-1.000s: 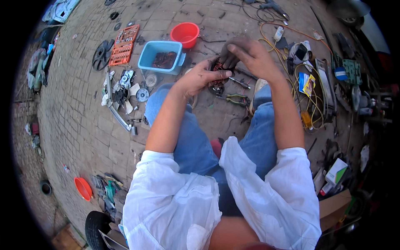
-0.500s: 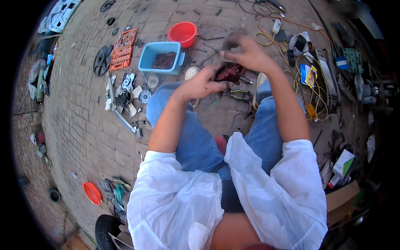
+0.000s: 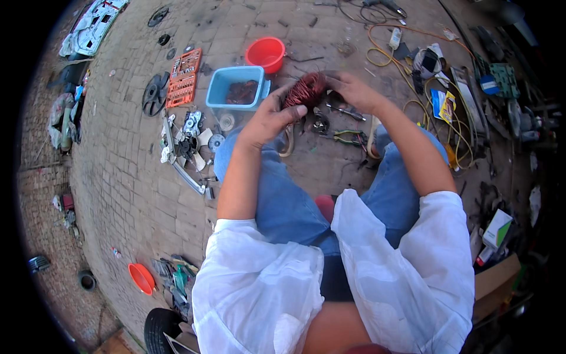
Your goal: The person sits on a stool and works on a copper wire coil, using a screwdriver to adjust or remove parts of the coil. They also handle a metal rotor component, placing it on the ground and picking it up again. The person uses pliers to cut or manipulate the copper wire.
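Observation:
My left hand (image 3: 273,120) is closed around the left side of a reddish-copper wire coil (image 3: 304,91), with the thumb along its lower edge. My right hand (image 3: 354,92) grips the coil's right end, its fingertips dark and partly hidden. Both hands hold it above the paving between my knees. Beneath and right of it lie a dark round part (image 3: 320,122), a slim metal tool (image 3: 346,111) and green-and-black pliers (image 3: 348,136).
A blue tub (image 3: 219,84) with dark pieces, a red basin (image 3: 265,49) and an orange socket set (image 3: 181,87) are ahead and left. Metal parts (image 3: 191,141) lie by my left knee. Cords (image 3: 407,106) and tools crowd the right. A tyre (image 3: 154,330) stands lower left.
The coil has moved left and up between my hands and shows more of its windings. My right hand has come down from above it to grip its right end.

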The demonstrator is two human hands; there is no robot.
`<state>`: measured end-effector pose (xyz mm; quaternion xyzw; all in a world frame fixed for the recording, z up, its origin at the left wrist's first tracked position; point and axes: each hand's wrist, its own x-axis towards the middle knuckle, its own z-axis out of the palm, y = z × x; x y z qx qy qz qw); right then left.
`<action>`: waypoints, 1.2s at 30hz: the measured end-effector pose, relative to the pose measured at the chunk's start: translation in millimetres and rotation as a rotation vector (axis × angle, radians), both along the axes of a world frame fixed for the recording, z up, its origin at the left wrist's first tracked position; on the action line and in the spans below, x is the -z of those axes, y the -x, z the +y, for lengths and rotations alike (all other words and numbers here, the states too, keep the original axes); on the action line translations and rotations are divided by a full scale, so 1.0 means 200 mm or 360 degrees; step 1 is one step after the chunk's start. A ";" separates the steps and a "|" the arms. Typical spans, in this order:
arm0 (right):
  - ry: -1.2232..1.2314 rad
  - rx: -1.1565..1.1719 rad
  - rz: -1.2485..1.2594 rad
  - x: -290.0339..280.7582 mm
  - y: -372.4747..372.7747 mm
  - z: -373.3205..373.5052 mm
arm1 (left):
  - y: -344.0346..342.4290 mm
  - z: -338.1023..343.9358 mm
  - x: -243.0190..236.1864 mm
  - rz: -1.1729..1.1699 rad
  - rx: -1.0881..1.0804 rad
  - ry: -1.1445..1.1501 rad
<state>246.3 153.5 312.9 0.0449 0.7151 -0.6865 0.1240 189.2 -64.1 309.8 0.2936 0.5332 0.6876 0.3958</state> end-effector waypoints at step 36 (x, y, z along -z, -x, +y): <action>-0.1008 -0.0341 0.0254 0.15 -0.02 -0.03 | 0.05 0.04 0.04 0.0304 -0.0442 0.0437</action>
